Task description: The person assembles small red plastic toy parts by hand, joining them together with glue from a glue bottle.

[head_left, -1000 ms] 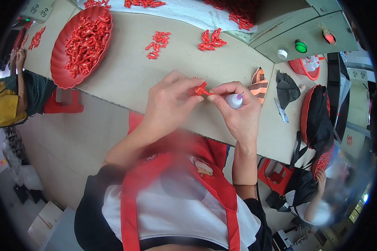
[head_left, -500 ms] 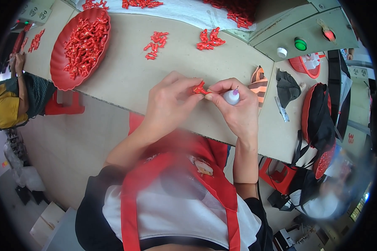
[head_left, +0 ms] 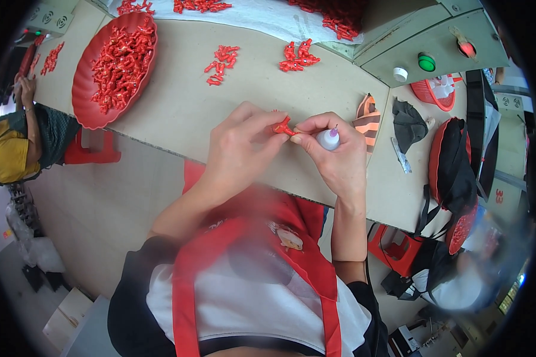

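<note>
Between the fingertips of my left hand [head_left: 244,140] is a small red figurine [head_left: 283,127], held above the table near its front edge. My right hand [head_left: 338,153] pinches the figurine's right end with thumb and forefinger. That same hand also keeps a small white squeeze bottle [head_left: 328,138] with a purple tip in its palm, the tip pointing up and away from the figurine. Any small part under the right fingertips is too tiny to make out. Beyond my hands lie a loose group of red figurines [head_left: 222,62] and a tighter cluster of them [head_left: 299,56].
A red scalloped bowl [head_left: 81,89] heaped with red figurines stands at the left. Striped cloth [head_left: 368,122], dark cloth [head_left: 408,126] and a red basket [head_left: 423,92] lie rightward. A grey machine [head_left: 429,44] with a green button borders the back right. A co-worker [head_left: 18,143] sits far left.
My hands stay almost in place, with the figurine and bottle held as before. Only slight finger movement shows.
</note>
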{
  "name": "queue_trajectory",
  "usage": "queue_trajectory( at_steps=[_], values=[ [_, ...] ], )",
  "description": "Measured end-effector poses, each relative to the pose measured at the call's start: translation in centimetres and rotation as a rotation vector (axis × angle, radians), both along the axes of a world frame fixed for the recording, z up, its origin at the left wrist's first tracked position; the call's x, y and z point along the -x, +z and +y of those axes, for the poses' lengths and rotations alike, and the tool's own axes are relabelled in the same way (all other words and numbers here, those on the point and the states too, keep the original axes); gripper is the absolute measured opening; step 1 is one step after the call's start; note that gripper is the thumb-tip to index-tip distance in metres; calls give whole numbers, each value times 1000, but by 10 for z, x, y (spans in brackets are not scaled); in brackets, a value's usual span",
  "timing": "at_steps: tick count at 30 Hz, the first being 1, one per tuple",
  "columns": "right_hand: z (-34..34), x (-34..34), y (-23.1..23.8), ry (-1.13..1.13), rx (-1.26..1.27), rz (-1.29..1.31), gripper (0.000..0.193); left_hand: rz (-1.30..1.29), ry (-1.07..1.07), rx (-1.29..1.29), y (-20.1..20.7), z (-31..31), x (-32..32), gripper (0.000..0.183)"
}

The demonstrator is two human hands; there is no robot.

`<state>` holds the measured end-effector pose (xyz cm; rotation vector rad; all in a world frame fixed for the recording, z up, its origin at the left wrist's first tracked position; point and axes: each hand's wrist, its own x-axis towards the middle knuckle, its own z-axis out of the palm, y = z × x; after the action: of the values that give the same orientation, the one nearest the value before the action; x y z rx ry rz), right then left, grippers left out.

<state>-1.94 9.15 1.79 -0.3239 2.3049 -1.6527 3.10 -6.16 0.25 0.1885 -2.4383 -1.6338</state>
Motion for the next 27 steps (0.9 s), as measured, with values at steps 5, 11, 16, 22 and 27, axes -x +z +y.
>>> queue_trajectory(
  at_steps=[5,11,16,22,27],
  values=[
    [0,0,-1,-14,7,-11,14,16,-12,10,1,0,-1,30],
    [0,0,1,13,0,15,12,33,-12,39,-1,0,-1,31],
    [1,1,-1,7,-4,43,12,29,-9,31,1,0,0,31],
    [1,1,1,14,-16,53,12,22,-9,32,1,0,0,30],
    [1,1,0,13,-1,52,13,21,-8,36,0,1,0,30]
  ],
)
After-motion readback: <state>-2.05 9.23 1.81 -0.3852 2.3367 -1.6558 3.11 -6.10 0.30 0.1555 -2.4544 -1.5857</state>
